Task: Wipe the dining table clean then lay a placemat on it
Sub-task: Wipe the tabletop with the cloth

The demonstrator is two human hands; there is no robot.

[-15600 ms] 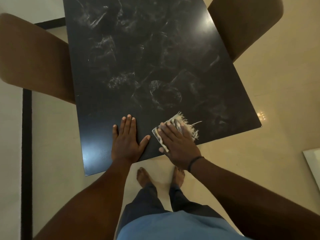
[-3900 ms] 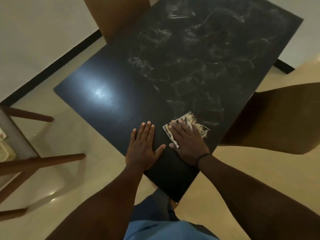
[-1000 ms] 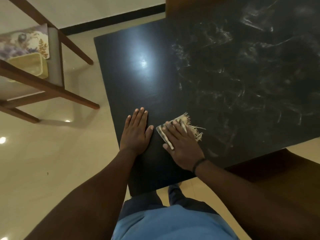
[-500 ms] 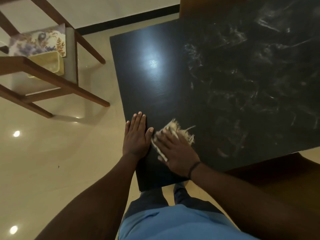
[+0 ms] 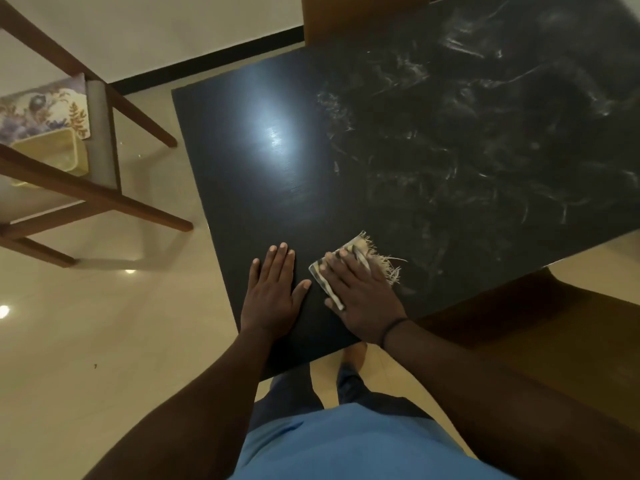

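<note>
The black dining table [image 5: 277,188] fills the middle and right of the head view, with pale smears across its far right half. My right hand [image 5: 363,292] presses flat on a small striped cloth [image 5: 375,252] with a frayed edge, near the table's near corner. My left hand [image 5: 273,292] rests flat on the tabletop just left of the cloth, fingers straight. A floral placemat [image 5: 38,112] lies on a wooden chair at the far left.
The wooden chair [image 5: 90,199] at the left also holds a yellowish container [image 5: 52,154]. A brown chair [image 5: 540,341] stands at the table's right near side, and another brown chair back [image 5: 360,15] at the far edge. Glossy beige floor surrounds the table.
My right hand has slid the cloth to the right, away from my left thumb. The view has shifted slightly; my left hand stays flat in place.
</note>
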